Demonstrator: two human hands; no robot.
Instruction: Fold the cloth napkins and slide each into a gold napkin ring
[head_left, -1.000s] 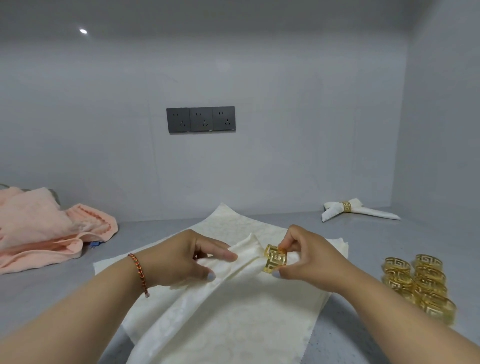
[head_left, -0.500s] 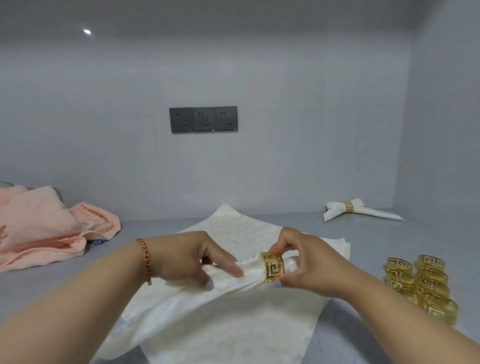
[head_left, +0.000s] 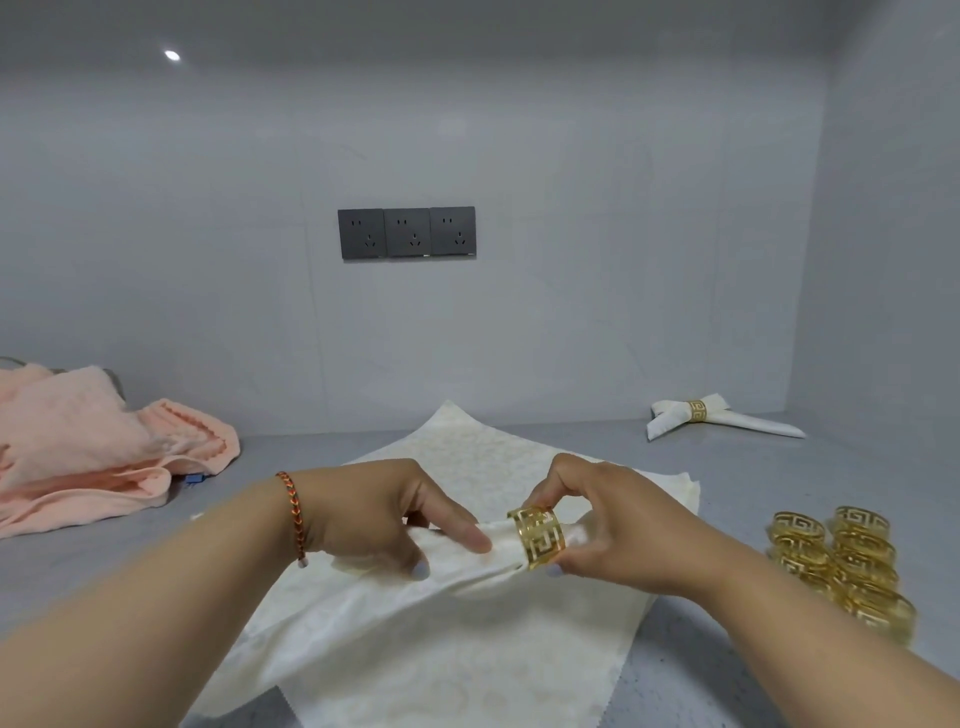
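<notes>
Nearest the camera, the cream napkin (head_left: 415, 613) is gathered into a loose roll that rises off the flat napkins (head_left: 467, 686) spread on the grey counter (head_left: 727, 467). The person's left hand (head_left: 379, 519) pinches the bunched cloth just left of the gold napkin ring (head_left: 537, 538), forefinger laid along it, thumb below. The right hand (head_left: 608, 525) holds the ring itself between thumb and fingertips, and the napkin's tip is already poking through on the right side.

So the threading has started, and the trick from here is probably keeping the gather tight. The left hand should stay close to the ring and feed the cloth while the right slides the ring leftward; if the pinch loosens, the folds will likely fan out and jam at the rim. Small pulls seem safer than one big one.

Off to the right sits a cluster of spare gold rings (head_left: 841, 566). A peach towel (head_left: 98, 447) is heaped on the far left, and at the far right a finished ringed napkin (head_left: 717, 418) lies by the wall.
</notes>
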